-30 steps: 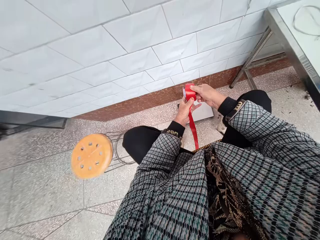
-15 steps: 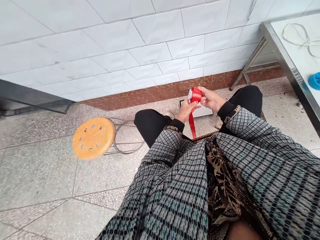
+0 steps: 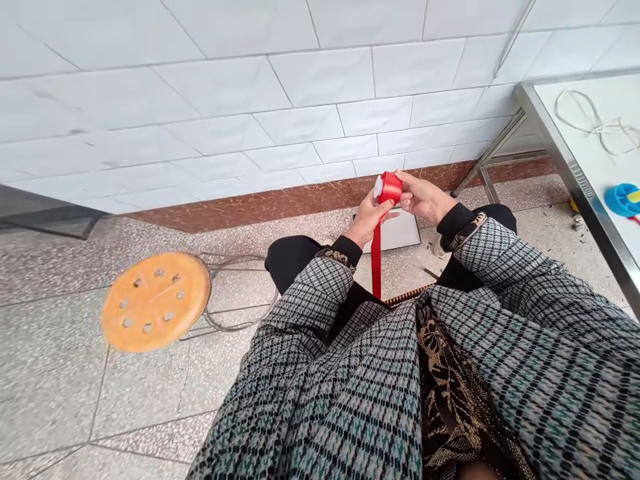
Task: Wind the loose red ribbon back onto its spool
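A roll of red ribbon [image 3: 391,188] on a white spool is held up between my two hands above my knees. My left hand [image 3: 369,219] grips the spool from the left and below, its thumb against the wound ribbon. From the right, my right hand [image 3: 423,198] has its fingers closed at the roll's far side; part of those fingertips is hidden. A loose length of red ribbon [image 3: 376,263] hangs straight down from the roll toward my lap. Beneath my hands a flat white board with a dark edge [image 3: 407,233] lies on the floor.
An orange round stool [image 3: 157,303] with a metal frame stands to my left. On the right, a steel-edged table [image 3: 555,143] carries a white cord [image 3: 595,127] and a blue plastic spool [image 3: 620,200]. A tiled wall [image 3: 320,77] rises in front.
The view has tilted and shifted slightly, so more of the table and the blue spool shows. Both hands keep hold of the roll, and the loose ribbon now hangs straighter.
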Demonstrator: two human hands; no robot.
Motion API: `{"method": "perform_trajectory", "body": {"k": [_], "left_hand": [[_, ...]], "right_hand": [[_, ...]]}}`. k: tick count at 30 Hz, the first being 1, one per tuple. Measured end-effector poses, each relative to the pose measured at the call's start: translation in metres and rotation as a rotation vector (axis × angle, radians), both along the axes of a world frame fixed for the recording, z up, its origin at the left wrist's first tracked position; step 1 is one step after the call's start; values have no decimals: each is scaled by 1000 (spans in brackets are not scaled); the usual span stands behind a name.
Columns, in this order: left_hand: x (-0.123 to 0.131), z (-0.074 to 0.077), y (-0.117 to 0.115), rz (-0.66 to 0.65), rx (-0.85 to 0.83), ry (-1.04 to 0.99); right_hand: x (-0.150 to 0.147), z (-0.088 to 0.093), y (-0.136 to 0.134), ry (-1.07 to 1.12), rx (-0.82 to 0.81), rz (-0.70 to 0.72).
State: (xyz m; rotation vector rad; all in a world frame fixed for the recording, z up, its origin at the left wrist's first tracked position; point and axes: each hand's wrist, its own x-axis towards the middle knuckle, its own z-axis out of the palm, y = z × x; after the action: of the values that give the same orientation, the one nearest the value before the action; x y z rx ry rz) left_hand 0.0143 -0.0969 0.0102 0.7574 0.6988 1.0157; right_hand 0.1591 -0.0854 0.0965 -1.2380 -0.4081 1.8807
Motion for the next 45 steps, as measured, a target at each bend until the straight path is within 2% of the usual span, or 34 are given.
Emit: {"method": "perform_trajectory", "body": {"k": [3,6,8,11,16,22,28,34,41,45], "left_hand": [[2,5,26,-12,-37,-46],[4,7,48,-41,-64,-7],[5,4,60,-39,-53,44],[6,-6,69,9,-37,103],[4,-19,69,11,-19,175],[3,-17,65,-57,19,200],[9,-12,62,-33,-38,186],[13,-11,63,-8,-113,150],[11,-14,63,-59,-123,41],[9,-16,62,-58,-128,42]], "right_hand": [[1,-9,20,-105,185,89],[2,-18,41,-272,327,70],[1,-24,55,-289,331,15],[0,-31,70,-212,252,-35],[1,-38,76,-59,84,-57],[11,-34,68,23,-31,-16],[14,-35,62,19,5,-34],[13,-35,55,-88,101,33],[14,-35,60,-32,101,-116],[16,-34,61,-11,50,-100]]}}
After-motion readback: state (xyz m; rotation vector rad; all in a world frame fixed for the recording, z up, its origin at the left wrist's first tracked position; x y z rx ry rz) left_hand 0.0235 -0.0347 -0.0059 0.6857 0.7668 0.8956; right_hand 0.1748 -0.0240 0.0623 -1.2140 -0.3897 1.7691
